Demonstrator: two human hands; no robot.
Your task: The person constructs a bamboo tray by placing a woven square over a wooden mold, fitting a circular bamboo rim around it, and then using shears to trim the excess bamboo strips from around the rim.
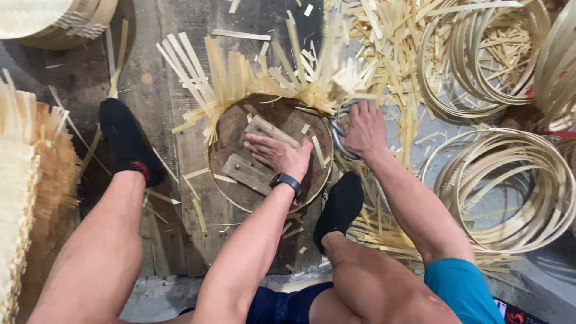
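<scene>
A round basket frame [223, 180] lies on the wooden floor, with bamboo strips [240, 75] fanning out from its far rim. Inside it, my left hand [277, 153] presses flat, fingers spread, on wooden blocks [249, 173]. A black watch sits on that wrist. At the frame's right rim my right hand [363, 129] grips the grey metal handles of shears [338, 133]. The blades are hidden among the strips. My feet in black socks rest on either side of the frame.
Coils of bamboo hoops [510, 192] lie at the right, more hoops [480, 60] at the top right. Loose bamboo offcuts [390, 36] litter the floor. Stacked woven pieces [24, 180] stand at the left, and a round woven lid [54, 21] is at the top left.
</scene>
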